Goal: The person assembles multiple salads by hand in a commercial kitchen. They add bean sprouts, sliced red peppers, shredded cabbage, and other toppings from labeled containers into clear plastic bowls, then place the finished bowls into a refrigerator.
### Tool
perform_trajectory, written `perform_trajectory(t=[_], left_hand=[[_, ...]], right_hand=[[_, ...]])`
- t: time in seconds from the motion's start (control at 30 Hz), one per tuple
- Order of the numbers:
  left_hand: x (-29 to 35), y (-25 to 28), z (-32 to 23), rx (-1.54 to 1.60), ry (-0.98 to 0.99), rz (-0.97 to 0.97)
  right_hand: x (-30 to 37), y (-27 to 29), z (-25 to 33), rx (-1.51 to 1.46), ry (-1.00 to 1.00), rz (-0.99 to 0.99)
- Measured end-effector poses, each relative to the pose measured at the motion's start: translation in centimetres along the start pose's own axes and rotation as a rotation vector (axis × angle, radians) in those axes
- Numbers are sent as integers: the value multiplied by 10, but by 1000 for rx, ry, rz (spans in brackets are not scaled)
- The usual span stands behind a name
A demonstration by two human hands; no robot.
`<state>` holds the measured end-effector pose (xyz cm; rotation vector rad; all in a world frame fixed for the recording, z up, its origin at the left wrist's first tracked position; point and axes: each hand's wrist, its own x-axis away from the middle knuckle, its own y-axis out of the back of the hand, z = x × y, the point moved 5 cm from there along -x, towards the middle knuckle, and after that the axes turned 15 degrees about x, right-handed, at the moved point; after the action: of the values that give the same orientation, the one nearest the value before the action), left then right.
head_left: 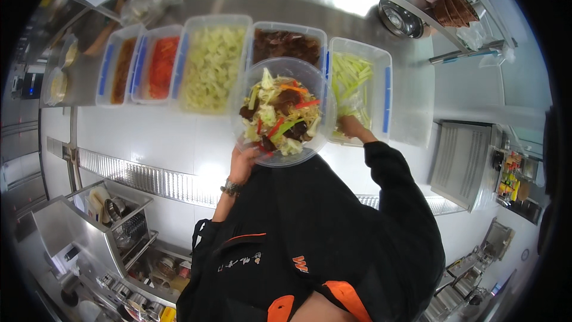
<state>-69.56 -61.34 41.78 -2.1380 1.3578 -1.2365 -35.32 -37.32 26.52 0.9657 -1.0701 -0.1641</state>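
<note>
Celery strips (349, 74) lie ahead of right hand (353, 128), nearer hand, in clear tub (379, 98), long axis front to back. Right fingers curled at near end; cannot tell if gripping. Left hand (241, 164) clasps near-left rim of round clear bowl (245, 86), left of tub. Strips pale green, slender; bowl's vegetables (279, 113) mixed: red, green, whitish, dark.

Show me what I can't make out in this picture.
In the head view:
- Left hand, fingertips: behind the clear bowl, too indistinct.
- Near end of the dark-food tub: covered by the bowl.
- Whether the right hand grips anything: the hand itself hides its fingertips.
- Pale food, far left: too small and blurred.
</note>
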Motion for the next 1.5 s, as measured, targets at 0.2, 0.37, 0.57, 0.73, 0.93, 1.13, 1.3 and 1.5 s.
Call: perform_trajectory(t=[0.2,0.37,0.57,0.73,0.93,1.13,1.3,1.5], left_hand=[[-5,3,-2,67,17,27],[-6,-3,-7,15,5,51],[-5,-21,-22,-47,-38,78],[-12,-53,-18,-187,47,161],[-67,-172,30,-482,162,316],[-94,-293,113,-370,187,582],[-54,-253,138,-463,391,748],[-4,-111,101,-609,365,478]], right_hand=[[90,117,10,-179,-144,-605],[168,207,87,-642,93,-567],[175,212,119,-537,217,-649],[178,147,55,-1166,-171,-341],[243,89,7,-1504,-225,-566],[301,36,-98,-1787,-480,-934],[263,-16,-181,-1861,-639,-1174],[178,-109,-235,-2299,-715,-1065]])
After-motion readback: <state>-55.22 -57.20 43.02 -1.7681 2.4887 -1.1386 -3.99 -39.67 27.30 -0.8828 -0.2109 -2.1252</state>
